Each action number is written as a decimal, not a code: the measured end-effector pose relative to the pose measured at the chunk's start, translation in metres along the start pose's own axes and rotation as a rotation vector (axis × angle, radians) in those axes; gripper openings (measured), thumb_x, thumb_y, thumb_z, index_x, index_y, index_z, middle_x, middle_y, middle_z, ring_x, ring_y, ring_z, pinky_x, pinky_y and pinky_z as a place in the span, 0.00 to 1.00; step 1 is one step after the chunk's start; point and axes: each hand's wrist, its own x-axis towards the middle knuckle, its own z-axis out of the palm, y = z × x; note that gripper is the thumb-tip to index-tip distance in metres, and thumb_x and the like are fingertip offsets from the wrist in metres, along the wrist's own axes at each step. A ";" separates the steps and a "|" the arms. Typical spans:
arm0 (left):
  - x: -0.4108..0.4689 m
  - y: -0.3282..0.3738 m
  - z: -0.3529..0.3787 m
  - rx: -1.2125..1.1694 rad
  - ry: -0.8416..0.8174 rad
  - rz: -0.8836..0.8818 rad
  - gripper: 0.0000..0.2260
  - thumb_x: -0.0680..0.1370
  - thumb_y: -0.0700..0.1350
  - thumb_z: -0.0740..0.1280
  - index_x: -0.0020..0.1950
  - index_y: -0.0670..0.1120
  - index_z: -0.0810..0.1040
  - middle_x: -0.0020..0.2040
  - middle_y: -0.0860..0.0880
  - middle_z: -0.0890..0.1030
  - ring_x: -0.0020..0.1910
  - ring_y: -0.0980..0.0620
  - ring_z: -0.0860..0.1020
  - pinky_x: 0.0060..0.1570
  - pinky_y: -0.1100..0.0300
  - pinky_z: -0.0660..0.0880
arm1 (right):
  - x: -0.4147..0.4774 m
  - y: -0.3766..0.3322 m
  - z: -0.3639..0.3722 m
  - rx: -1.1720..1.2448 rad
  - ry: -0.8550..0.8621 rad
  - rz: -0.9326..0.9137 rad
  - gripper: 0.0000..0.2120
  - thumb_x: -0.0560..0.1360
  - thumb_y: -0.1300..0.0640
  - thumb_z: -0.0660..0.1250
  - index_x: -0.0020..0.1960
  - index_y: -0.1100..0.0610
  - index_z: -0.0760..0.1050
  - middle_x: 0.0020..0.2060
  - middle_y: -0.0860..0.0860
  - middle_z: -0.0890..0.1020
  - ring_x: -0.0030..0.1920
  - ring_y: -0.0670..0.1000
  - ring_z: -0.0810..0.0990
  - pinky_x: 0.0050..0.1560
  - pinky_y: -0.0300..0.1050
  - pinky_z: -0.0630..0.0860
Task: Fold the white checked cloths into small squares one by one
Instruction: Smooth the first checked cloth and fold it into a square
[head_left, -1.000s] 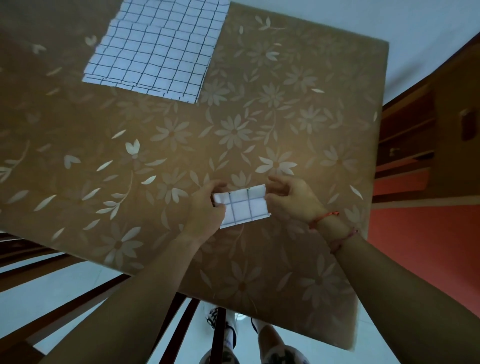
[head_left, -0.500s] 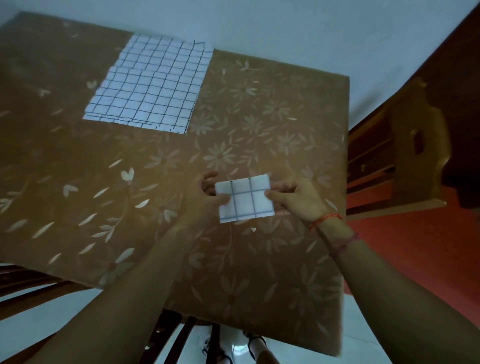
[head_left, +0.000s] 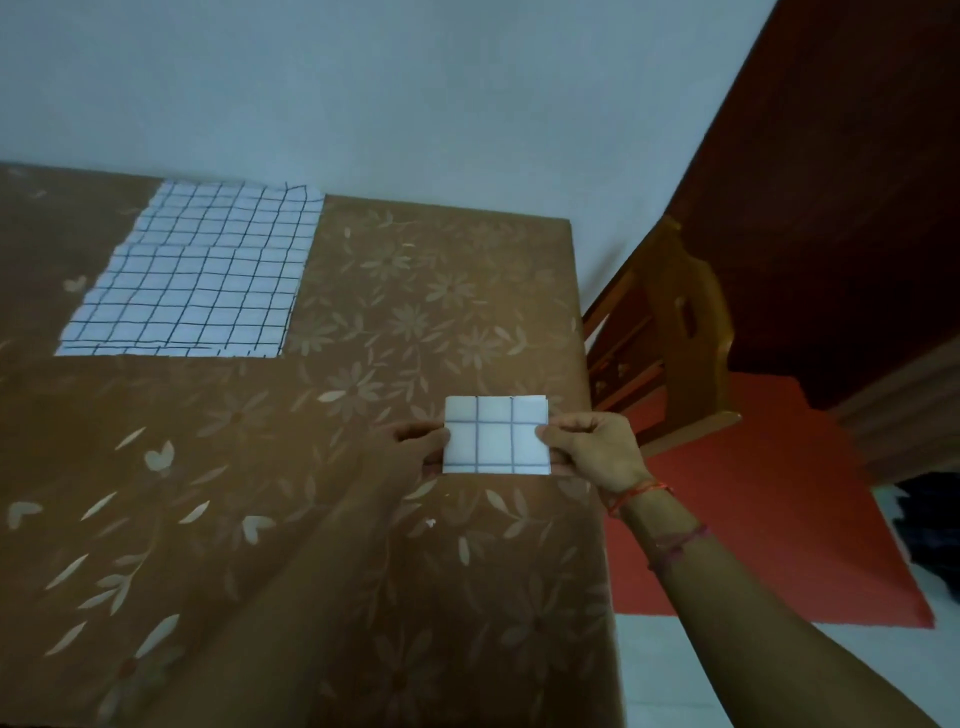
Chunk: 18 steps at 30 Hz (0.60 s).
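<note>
Now | both hands (head_left: 410, 447) (head_left: 597, 449) pinch square (head_left: 496, 435) near table (head_left: 519, 597) edge | risk: loose grip, folds spring open

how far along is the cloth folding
Done: the folded cloth is already a small square. In hand: the left hand and right hand pinch its side edges over the table. Left: a larger checked cloth lies flat at the table's far side, not yet folded small.
</note>
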 end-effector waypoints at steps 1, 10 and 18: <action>0.001 0.001 0.002 0.020 -0.009 -0.002 0.05 0.76 0.36 0.69 0.51 0.36 0.79 0.41 0.41 0.82 0.31 0.54 0.82 0.29 0.65 0.77 | 0.000 0.001 -0.002 -0.003 0.010 -0.004 0.03 0.73 0.67 0.71 0.44 0.68 0.81 0.33 0.54 0.84 0.32 0.50 0.84 0.29 0.39 0.80; 0.008 0.004 0.006 0.065 -0.047 -0.031 0.02 0.76 0.33 0.68 0.47 0.38 0.78 0.39 0.42 0.81 0.26 0.56 0.80 0.27 0.65 0.77 | 0.015 0.009 -0.002 -0.047 0.036 -0.031 0.05 0.74 0.65 0.71 0.40 0.65 0.82 0.30 0.50 0.83 0.29 0.43 0.82 0.28 0.35 0.76; 0.048 -0.009 -0.003 0.258 0.027 0.003 0.03 0.76 0.36 0.69 0.49 0.39 0.78 0.41 0.44 0.80 0.36 0.50 0.79 0.29 0.64 0.78 | 0.059 0.032 0.019 -0.153 0.064 0.046 0.06 0.71 0.61 0.74 0.44 0.64 0.83 0.33 0.57 0.84 0.33 0.52 0.84 0.35 0.50 0.83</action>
